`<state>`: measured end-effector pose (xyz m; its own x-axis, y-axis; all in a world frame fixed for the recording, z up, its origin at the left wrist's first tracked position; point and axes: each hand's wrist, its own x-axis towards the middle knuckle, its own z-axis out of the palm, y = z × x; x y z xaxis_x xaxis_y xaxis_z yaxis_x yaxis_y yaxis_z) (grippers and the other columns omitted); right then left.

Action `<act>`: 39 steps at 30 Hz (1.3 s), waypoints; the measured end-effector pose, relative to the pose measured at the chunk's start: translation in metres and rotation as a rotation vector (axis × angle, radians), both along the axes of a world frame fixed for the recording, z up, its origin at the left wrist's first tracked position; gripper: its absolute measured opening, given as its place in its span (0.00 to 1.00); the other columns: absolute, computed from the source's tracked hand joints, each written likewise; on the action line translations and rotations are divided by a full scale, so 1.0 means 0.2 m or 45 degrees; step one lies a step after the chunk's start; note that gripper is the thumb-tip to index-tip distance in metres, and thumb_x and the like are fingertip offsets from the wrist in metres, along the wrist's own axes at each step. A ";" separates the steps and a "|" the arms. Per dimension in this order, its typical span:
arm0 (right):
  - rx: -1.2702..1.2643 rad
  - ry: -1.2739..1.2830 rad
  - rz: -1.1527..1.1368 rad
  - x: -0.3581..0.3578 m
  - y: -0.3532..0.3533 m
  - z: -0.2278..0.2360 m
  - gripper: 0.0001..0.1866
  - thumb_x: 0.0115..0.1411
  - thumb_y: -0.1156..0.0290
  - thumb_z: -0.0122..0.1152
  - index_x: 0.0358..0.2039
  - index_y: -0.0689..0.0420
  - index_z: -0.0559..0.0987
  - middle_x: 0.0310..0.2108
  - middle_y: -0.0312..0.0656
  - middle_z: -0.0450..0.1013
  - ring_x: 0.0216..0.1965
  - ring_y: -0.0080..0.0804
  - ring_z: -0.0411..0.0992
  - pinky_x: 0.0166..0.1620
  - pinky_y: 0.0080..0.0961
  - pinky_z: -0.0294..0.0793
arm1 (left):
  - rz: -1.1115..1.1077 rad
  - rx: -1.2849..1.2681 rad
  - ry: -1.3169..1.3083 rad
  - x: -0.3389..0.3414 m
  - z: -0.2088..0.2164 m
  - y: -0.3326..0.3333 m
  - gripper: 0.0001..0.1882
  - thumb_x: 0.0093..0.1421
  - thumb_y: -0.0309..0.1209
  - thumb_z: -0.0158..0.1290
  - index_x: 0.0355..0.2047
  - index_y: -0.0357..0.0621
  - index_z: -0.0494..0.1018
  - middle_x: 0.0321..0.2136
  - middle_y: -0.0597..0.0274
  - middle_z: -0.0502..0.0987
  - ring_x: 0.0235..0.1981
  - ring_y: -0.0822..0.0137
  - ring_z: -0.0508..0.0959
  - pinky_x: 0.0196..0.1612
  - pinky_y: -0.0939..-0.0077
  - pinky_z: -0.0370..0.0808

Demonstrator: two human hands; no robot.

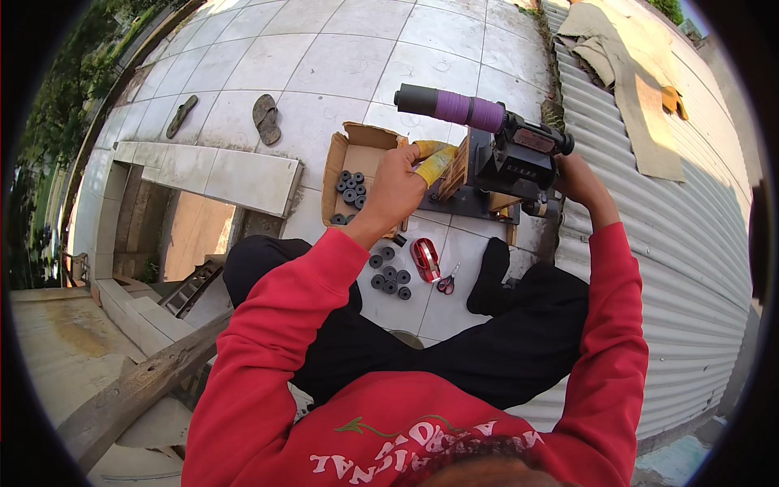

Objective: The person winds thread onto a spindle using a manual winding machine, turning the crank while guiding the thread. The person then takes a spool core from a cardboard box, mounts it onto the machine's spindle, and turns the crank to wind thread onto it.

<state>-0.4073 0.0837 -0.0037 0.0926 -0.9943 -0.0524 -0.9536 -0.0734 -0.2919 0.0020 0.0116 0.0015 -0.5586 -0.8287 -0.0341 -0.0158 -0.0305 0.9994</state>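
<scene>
In front of me stands a black machine [519, 158] with a purple-wound cylinder [471, 109] jutting out to the left. It rests on a dark base plate [479, 203]. My left hand [398, 185] reaches to the machine's left side, by a slatted wooden piece [456, 172]. Yellow wrapping [436, 164] shows at its fingertips; what the fingers hold, if anything, is unclear. My right hand [581, 180] is at the machine's right side, its fingers mostly hidden behind it. Several small black spools [390, 274] lie on the tiles; more [350, 188] sit in an open cardboard box [337, 154].
A red tape dispenser [424, 260] and scissors [447, 280] lie between my legs. Two sandals [265, 119] are on the tiles at the far left. Corrugated roofing [649, 260] runs along the right. At left is a tiled-edge opening [195, 219], with a wooden beam [146, 390] nearer me.
</scene>
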 end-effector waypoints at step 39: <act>-0.466 -0.268 -0.277 0.18 0.03 0.39 0.12 0.58 0.78 0.69 0.42 0.64 0.84 0.37 0.47 0.82 0.42 0.36 0.82 0.51 0.30 0.78 | 0.007 -0.029 -0.050 0.01 -0.01 0.01 0.16 0.71 0.24 0.58 0.56 0.32 0.81 0.45 0.64 0.85 0.44 0.80 0.79 0.47 0.84 0.76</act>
<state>-0.3715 0.0893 0.0753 -0.1490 -0.9413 0.3029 -0.8811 -0.0126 -0.4727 0.0043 0.0142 -0.0003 -0.5525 -0.8327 -0.0371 -0.0549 -0.0080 0.9985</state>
